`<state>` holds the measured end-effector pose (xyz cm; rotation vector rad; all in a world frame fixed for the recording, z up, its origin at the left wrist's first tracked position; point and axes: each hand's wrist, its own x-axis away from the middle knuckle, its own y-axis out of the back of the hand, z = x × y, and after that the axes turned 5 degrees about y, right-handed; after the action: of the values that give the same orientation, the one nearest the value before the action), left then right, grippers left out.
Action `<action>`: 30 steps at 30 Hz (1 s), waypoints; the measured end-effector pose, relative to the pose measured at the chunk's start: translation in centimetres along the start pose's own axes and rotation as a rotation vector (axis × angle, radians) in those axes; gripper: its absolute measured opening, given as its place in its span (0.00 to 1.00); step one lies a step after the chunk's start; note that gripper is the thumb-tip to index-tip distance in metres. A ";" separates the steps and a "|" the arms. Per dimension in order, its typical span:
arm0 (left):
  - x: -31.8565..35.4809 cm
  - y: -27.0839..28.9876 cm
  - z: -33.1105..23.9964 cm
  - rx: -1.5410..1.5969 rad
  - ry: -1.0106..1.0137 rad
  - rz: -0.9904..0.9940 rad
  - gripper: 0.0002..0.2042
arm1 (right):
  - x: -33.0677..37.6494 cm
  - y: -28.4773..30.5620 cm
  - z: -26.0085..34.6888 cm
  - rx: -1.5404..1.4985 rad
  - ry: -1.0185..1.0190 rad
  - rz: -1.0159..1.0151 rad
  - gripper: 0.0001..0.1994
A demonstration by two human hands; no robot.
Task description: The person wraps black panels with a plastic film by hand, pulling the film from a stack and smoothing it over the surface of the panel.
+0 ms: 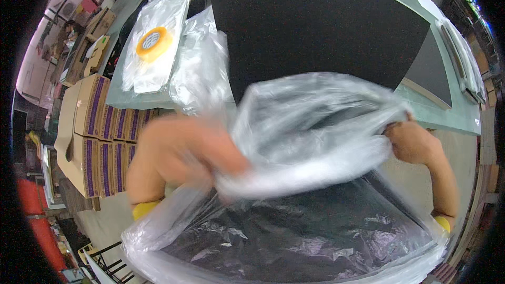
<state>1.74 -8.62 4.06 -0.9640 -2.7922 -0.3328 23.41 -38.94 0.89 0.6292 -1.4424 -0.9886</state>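
A large clear plastic bag point(315, 105) spreads in front of me, with a dark flat panel point(294, 226) showing through its lower part. My right hand point(413, 139) is closed on the bag's right edge, its fingers bunching the film. At the left edge my left hand point(192, 150) is smeared by motion; its fingers look closed round the film there. Between the two hands the film is lifted and billowing. Just beyond, a big black panel point(321, 26) lies on the greenish table point(463, 110).
A roll of yellowish tape point(152, 43) lies on a stack of clear plastic bags point(144, 76) at the far left. Below them, cardboard boxes point(87, 110) are stacked beside the table. Wrapped flat pieces point(463, 63) sit at the table's right. Another person point(68, 31) is in the left background.
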 end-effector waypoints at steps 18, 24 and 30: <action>1.9 -1.8 10.2 -1.156 0.573 -0.292 0.08 | 3.2 3.9 -1.8 -0.428 -0.161 -0.969 0.09; 4.0 4.7 2.6 0.110 0.089 -1.310 0.05 | 0.3 2.3 -7.9 -0.140 -0.177 -1.265 0.19; 2.9 10.1 4.5 -1.107 0.282 -1.777 0.21 | -3.3 6.0 -5.3 0.198 -0.207 -1.450 0.25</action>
<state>5.43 1.99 1.99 1.6576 -2.1066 -1.9240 30.03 -34.28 3.91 1.8728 -1.1237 -2.0368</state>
